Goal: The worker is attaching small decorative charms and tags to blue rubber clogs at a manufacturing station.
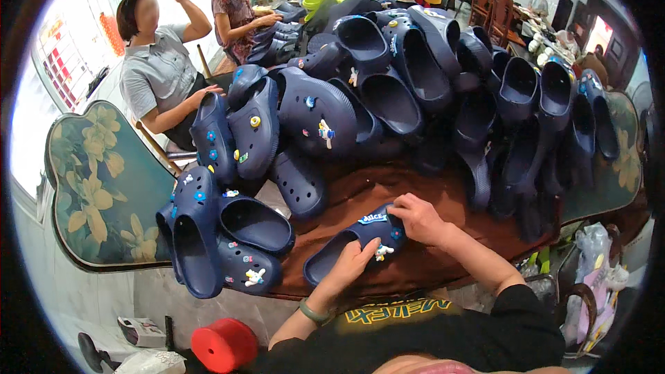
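A navy foam clog [331,255] lies before me on the brown cloth, its opening toward the lower left. My left hand [352,263] is closed round its near side, thumb over the upper beside a white figure charm [383,252]. At the toe end, my right hand [418,219] has its fingers bent and pressed together on the clog's far edge; whatever may lie under the fingertips is hidden. A blue-and-white lettered charm [373,219] and a blue flower charm [395,233] sit on the upper between the hands.
Navy clogs are heaped along the table's far side, and more [197,249] stand at the left, several with charms. Brown cloth [360,187] covers my part. A floral green chair back [104,194] and a person [158,62] are at the left. A red spool [224,345] is below.
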